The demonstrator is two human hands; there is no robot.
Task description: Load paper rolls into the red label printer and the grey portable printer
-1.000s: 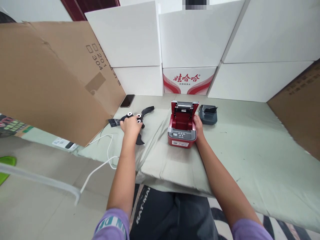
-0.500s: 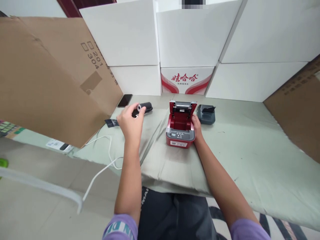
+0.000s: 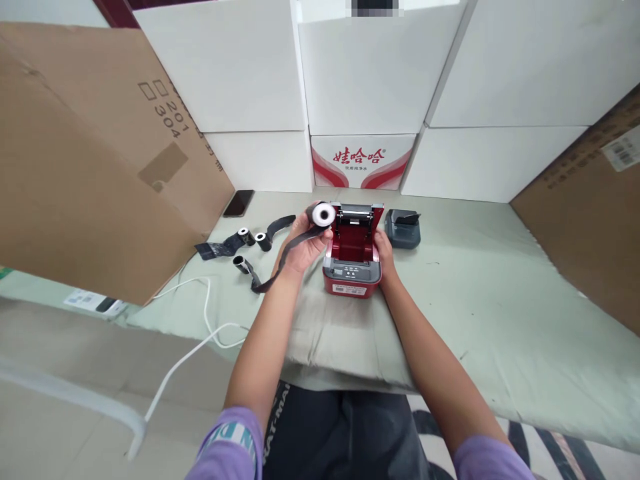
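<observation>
My left hand (image 3: 303, 252) is closed round a black paper roll (image 3: 323, 214) with a white end, just left of the raised printer lid. From the roll a black strip (image 3: 283, 257) curls down across my left wrist. A small red receipt printer (image 3: 351, 288) stands on the cloth with its lid up and its roll bay exposed. My right hand (image 3: 385, 253) grips the printer's right side; some of its fingers are hidden. Left of my left hand lie small black rolls: one (image 3: 245, 235) at the back, another (image 3: 263, 241) beside it, a third (image 3: 241, 264) nearer me.
A dark grey device (image 3: 403, 230) sits right of the printer. A phone (image 3: 239, 203) lies at the back left. White boxes (image 3: 363, 163) wall off the back, with cardboard (image 3: 90, 147) on the left and more cardboard (image 3: 595, 220) on the right. A white cable (image 3: 207, 307) trails off the front edge.
My left hand has moved right, from the small rolls to the printer's lid, bringing the paper roll and its strip. My right hand remains at the printer. The view has shifted slightly.
</observation>
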